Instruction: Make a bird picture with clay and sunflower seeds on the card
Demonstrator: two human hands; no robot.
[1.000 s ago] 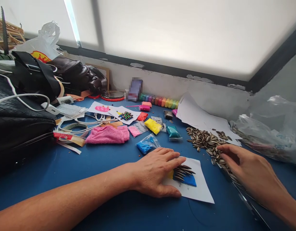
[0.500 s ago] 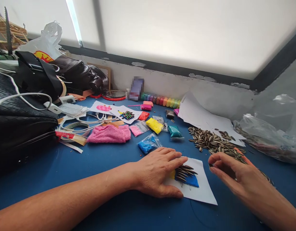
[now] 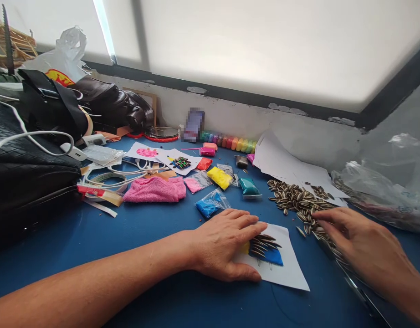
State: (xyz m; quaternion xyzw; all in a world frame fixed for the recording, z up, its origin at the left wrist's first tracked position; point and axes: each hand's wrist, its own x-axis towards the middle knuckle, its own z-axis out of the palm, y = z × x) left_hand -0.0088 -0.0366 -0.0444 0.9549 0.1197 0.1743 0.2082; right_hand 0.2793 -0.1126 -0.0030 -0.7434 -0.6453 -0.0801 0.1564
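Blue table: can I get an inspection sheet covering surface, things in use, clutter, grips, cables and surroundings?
Surface: blue table, partly covered.
Things in use: paper with seeds over a blue patch; loose seed pile.
Clutter: pink cloth, black bag, teal packet.
Grips: left hand flat on the paper; right hand at the seed pile, whether holding any unclear.
Cables: white cable by the black bag.
Surroundings: pale wall behind; clear plastic bag at right.
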